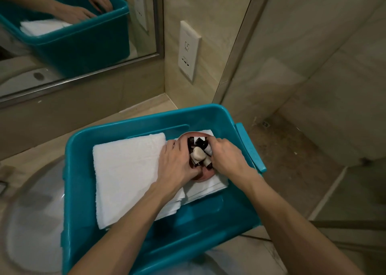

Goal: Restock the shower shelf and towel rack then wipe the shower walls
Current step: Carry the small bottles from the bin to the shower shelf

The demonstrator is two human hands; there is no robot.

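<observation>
Countertop tub (204, 214); left hand (177, 162), right hand (226, 156), each grip tight round dish (205, 175) near rim

This is a bathroom, probably one in a hotel. To the left of the left grip (177, 164), a white washbasin (31, 212) is sunk in a beige stone surface (154, 106), and beyond it a metal-framed mirror (83, 24) hangs on the wall. Beyond the right grip (227, 157) a socket plate (189, 51) sits on marble-like wall tiles. To the right of this grip stands a glass shower screen (292, 65), with a floor drain (265, 124) behind it. Under both grips, a teal tub (146, 120) carries folded white towels (129, 170) and small toiletry bottles (198, 149) on a pink dish (200, 176).
</observation>
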